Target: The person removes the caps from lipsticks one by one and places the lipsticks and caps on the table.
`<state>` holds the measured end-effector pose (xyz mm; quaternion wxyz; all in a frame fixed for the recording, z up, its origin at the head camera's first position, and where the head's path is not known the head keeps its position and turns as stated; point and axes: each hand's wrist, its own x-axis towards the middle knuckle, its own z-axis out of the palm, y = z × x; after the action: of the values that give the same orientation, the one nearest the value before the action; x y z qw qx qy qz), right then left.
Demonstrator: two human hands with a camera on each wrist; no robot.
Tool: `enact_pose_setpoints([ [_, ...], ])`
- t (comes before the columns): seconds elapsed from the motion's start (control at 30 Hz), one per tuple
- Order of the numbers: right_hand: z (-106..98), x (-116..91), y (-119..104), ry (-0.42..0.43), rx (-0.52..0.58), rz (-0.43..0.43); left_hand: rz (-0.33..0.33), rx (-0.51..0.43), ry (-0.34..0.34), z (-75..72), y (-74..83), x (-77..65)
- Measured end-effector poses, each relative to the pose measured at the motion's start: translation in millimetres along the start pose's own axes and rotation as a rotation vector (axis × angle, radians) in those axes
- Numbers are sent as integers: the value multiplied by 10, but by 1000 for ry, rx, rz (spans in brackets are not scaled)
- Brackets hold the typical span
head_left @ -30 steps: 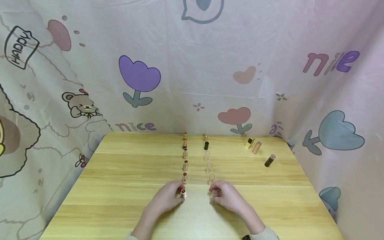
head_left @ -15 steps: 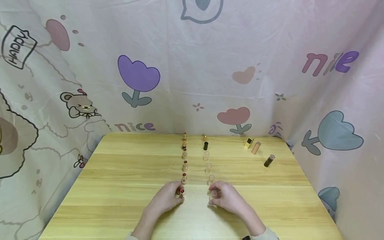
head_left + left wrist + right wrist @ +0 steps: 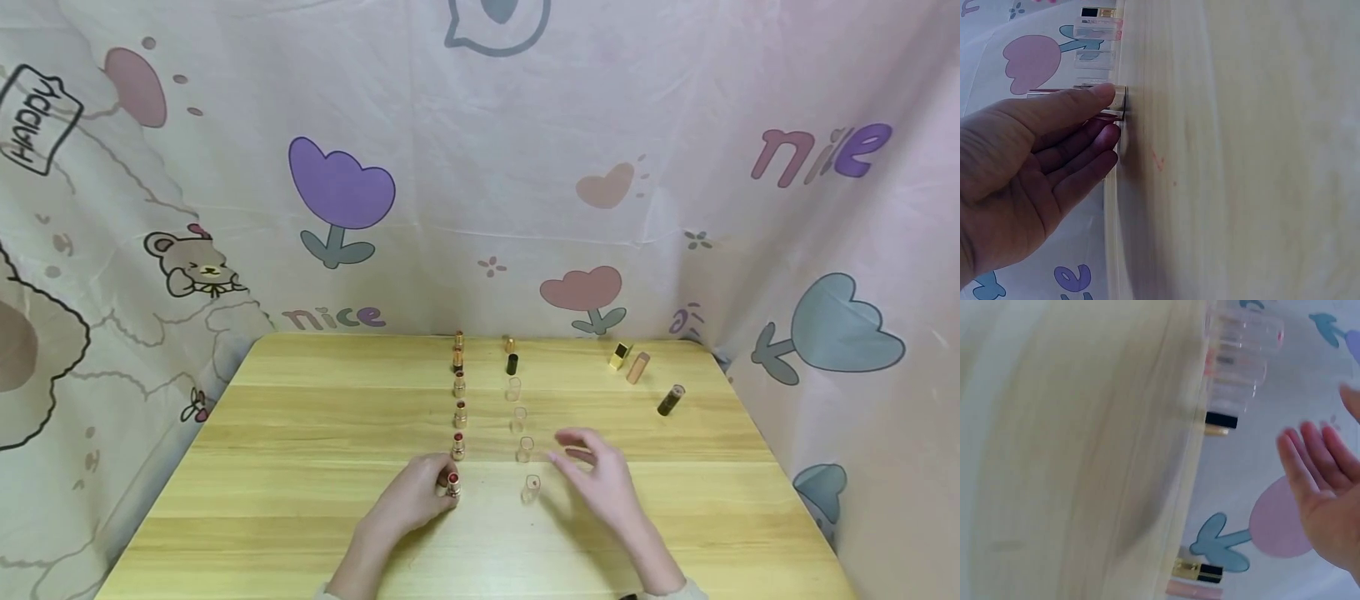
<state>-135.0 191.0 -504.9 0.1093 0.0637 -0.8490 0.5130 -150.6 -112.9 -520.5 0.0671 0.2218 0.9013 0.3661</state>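
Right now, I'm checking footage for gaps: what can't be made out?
Head view: dark item, cut off by bottom edge.
Head view: any lettering on standing lipsticks, too small.
Left wrist view: much of the held lipstick, hidden by left hand.
Right wrist view: right hand, partly cut off by right edge.

On the table [image 3: 247, 483] in the lower frame, a row of lipsticks [image 3: 461, 414] runs down the centre, with a row of caps [image 3: 519, 419] to its right, three tubes [image 3: 637, 368] farther right toward the back, and a cloth [image 3: 487, 150] behind across the upper frame.
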Motion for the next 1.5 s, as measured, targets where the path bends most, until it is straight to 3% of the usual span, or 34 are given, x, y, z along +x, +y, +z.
enact_pose_setpoints([
  [0.17, -168, 104, 112, 248, 37, -85, 4, 9, 6, -6, 7, -2],
  [0.33, -381, 262, 250, 458, 5, -100, 3, 13, 8, -1, 8, 1],
  [0.47, -557, 383, 377, 587, -37, -37, -1, 19, 11, -2, 11, 3],
  [0.6, -727, 489, 505, 664, -53, 81, -4, 35, 13, 6, 14, 0],
  [0.7, -841, 561, 588, 662, -40, 193, -5, 38, 13, 7, 19, 1],
  [0.87, -993, 679, 712, 581, 37, 373, -11, 28, 7, -4, 28, 1],
  [1.07, -1096, 804, 850, 494, 95, 517, -22, 13, -12, -21, 34, -20],
  [1.2, -1112, 839, 921, 486, 122, 547, -52, -11, -23, -52, 42, -50],
  [1.5, -1064, 842, 952, 514, 63, 512, -124, -43, 1, -229, 90, -167],
])
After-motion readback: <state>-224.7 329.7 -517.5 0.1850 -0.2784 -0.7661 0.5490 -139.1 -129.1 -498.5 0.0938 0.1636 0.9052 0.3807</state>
